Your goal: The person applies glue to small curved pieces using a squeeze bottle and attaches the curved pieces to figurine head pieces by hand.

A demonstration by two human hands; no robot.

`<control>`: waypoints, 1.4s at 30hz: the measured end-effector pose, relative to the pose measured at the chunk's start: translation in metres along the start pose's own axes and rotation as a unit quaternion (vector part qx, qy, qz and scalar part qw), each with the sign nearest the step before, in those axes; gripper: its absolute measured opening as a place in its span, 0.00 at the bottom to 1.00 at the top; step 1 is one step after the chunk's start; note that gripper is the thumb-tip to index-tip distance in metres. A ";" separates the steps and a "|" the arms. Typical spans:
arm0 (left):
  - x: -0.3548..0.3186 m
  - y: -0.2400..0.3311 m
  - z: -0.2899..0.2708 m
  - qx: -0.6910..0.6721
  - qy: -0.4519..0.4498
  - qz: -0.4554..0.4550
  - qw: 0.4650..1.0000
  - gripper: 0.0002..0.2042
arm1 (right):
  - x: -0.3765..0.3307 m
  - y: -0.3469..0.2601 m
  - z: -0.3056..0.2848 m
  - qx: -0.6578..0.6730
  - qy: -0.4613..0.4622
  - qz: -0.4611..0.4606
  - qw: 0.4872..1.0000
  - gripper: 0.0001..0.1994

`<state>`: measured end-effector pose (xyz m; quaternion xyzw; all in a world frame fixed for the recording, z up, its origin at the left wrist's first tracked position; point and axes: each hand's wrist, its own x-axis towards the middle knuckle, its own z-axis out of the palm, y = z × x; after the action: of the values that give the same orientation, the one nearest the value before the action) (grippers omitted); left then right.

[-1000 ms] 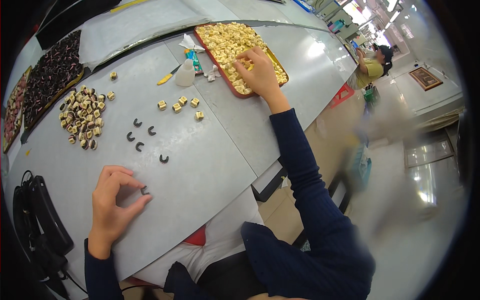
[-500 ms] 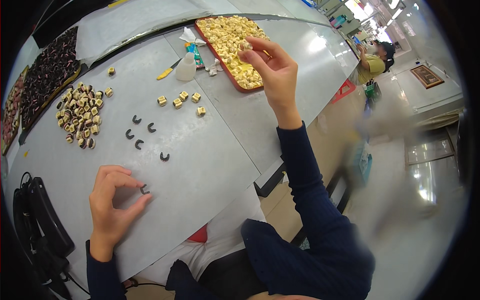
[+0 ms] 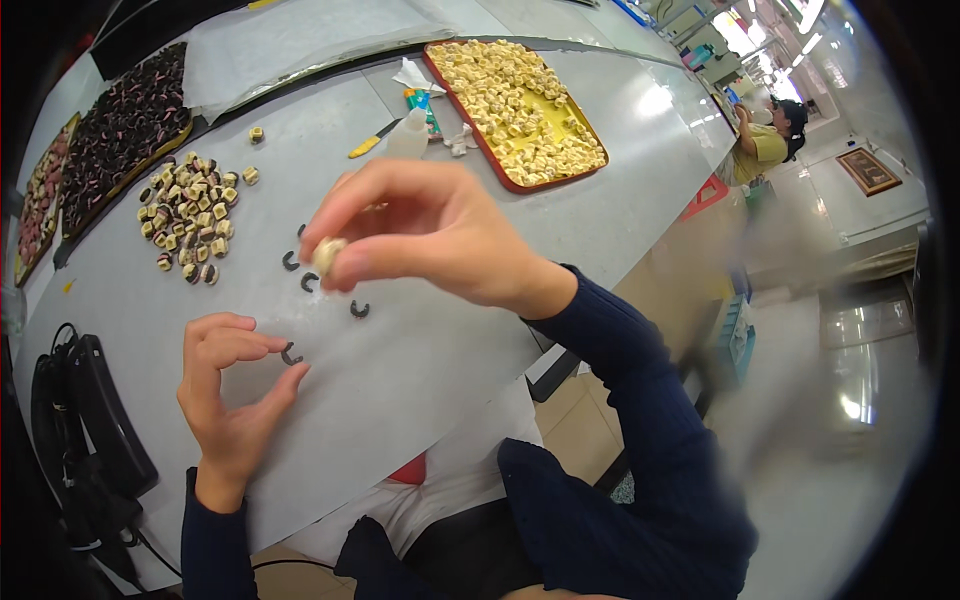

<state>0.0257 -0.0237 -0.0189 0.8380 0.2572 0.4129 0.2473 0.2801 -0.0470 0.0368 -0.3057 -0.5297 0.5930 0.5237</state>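
Observation:
Between the thumb and fingertips of my left hand (image 3: 225,390) is a small black C-shaped piece (image 3: 290,354), just above the table's near left part. My right hand (image 3: 450,235) is closed in a pinch on a small cream-coloured piece (image 3: 326,256), up and to the right of the left hand. Several more black C-shaped pieces (image 3: 359,310) lie on the table beneath the right hand, which partly covers them. A red-rimmed yellow tray (image 3: 545,122) of loose cream pieces stands beyond the right hand.
A heap of cream-and-dark pieces (image 3: 190,210) sits at left. Trays of dark pieces (image 3: 120,130) and pinkish pieces (image 3: 42,200) stand farther left. A squeeze bottle (image 3: 408,135) and yellow-handled knife (image 3: 368,145) lie behind the right hand. A black device (image 3: 110,420) with cables is near left.
My right hand has come from the tray toward the left hand, carrying the cream piece. It now hides the paired pieces mid-table. My left hand has stayed nearly in place, still pinching the black piece.

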 end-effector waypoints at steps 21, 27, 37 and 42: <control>-0.002 0.002 0.007 -0.009 0.080 0.084 0.993 0.28 | -0.004 0.034 0.017 -0.055 -0.017 0.111 0.992 0.09; -0.002 0.000 0.006 -0.011 0.082 0.092 0.992 0.28 | -0.004 0.035 0.019 -0.056 -0.029 0.128 0.990 0.08; -0.004 0.000 0.009 -0.039 0.070 0.084 0.993 0.29 | -0.003 0.035 0.020 0.035 -0.065 0.220 0.973 0.10; -0.002 0.003 0.009 0.004 0.069 0.083 0.994 0.28 | -0.002 0.030 0.015 0.025 -0.053 0.202 0.978 0.18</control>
<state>0.0324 -0.0287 -0.0226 0.8271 0.2050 0.4874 0.1905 0.2582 -0.0507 0.0121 -0.3616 -0.4693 0.7149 0.3714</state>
